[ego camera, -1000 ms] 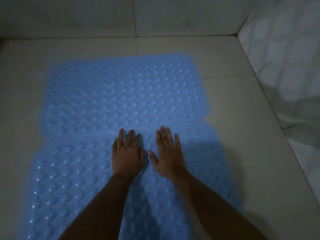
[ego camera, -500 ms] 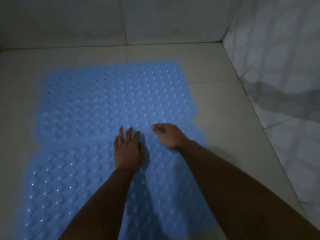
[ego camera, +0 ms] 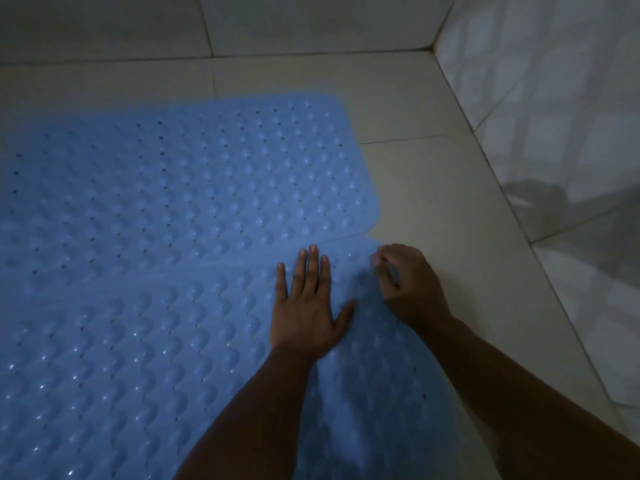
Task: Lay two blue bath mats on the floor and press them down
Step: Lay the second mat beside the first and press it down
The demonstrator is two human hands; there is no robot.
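Observation:
Two blue bath mats with raised bumps and small holes lie flat on the pale tiled floor, side by side. The far mat (ego camera: pixel 190 188) meets the near mat (ego camera: pixel 138 358) along a seam. My left hand (ego camera: pixel 306 313) presses flat on the near mat just below that seam, fingers straight and spread. My right hand (ego camera: pixel 412 285) is at the near mat's far right corner, fingers curled and pinching the mat's edge. The corner itself is partly hidden under that hand.
Bare floor tiles (ego camera: pixel 433 188) run to the right of and beyond the mats. A tiled wall (ego camera: pixel 554 116) rises on the right and another wall (ego camera: pixel 277 22) at the back; they meet in a corner at the upper right.
My right hand went from flat on the near mat to its far right corner and curled on the edge. My left hand shifted right along the seam, still flat. The view moved closer.

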